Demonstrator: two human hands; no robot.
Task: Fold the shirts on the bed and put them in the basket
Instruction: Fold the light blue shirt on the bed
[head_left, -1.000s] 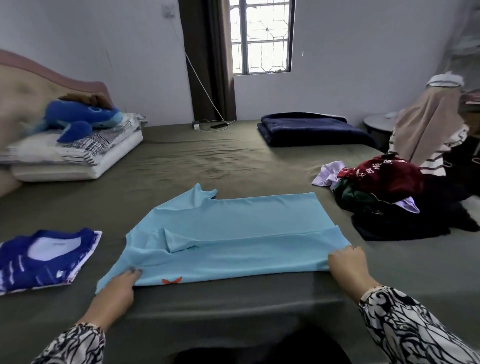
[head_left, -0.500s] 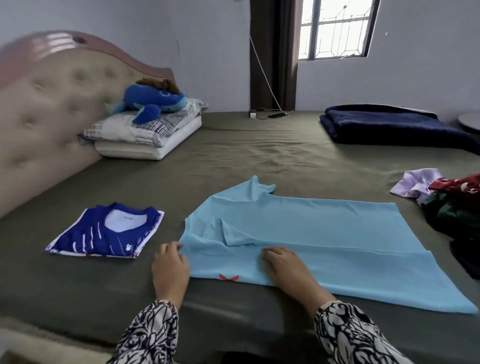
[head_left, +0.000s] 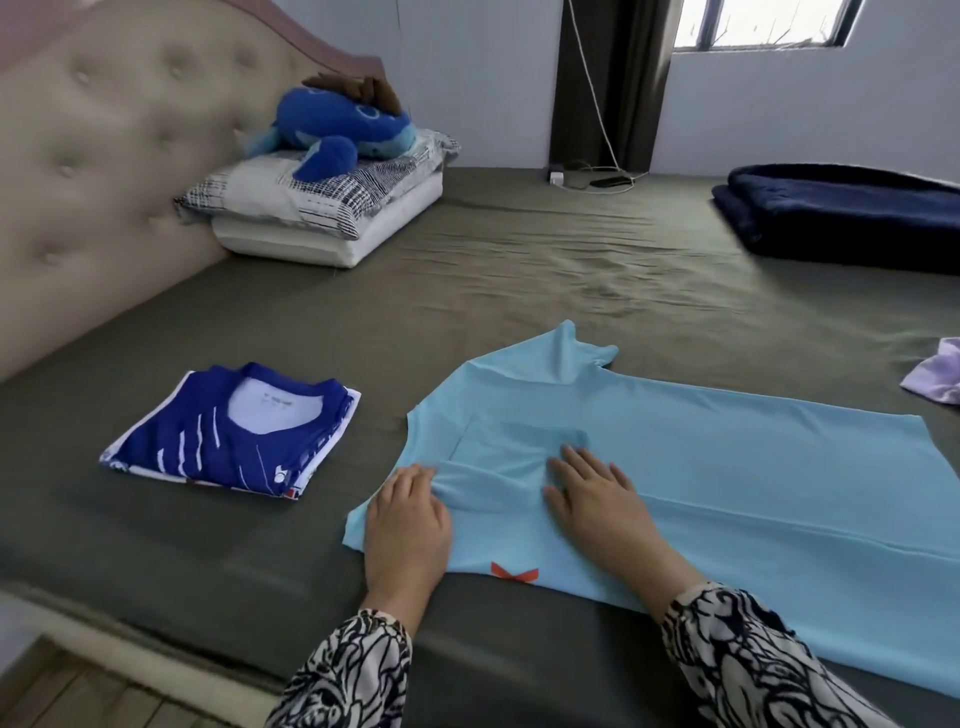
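Fingers of the left hand (head_left: 406, 525) lie close together and bend slightly at the tips, which bunch a small ridge of cloth at the folded sleeve of the light blue shirt (head_left: 727, 467); whether they truly pinch it or only press it is hard to tell from this angle. Fingers of the right hand (head_left: 597, 499) are straight and a little spread, palm down flat on the same shirt just beside the sleeve fold, holding nothing.

That shirt lies spread on the olive-green bed (head_left: 519, 291), its lower long edge already turned up in a band that runs off to the right. Its near edge, with a small orange mark (head_left: 514, 573), sits close to the near edge of the mattress, and its right part runs out of view. A folded dark blue shirt (head_left: 234, 431) rests to the left, apart from the light blue one, with bare sheet between them.

Beyond both shirts a wide stretch of wrinkled sheet is open up to the pillows (head_left: 332, 208), the blue plush toy (head_left: 343, 124) on them and the padded headboard (head_left: 104, 156). A folded navy blanket (head_left: 841, 218) lies far right, and a lilac garment (head_left: 940, 371) shows at the right border.
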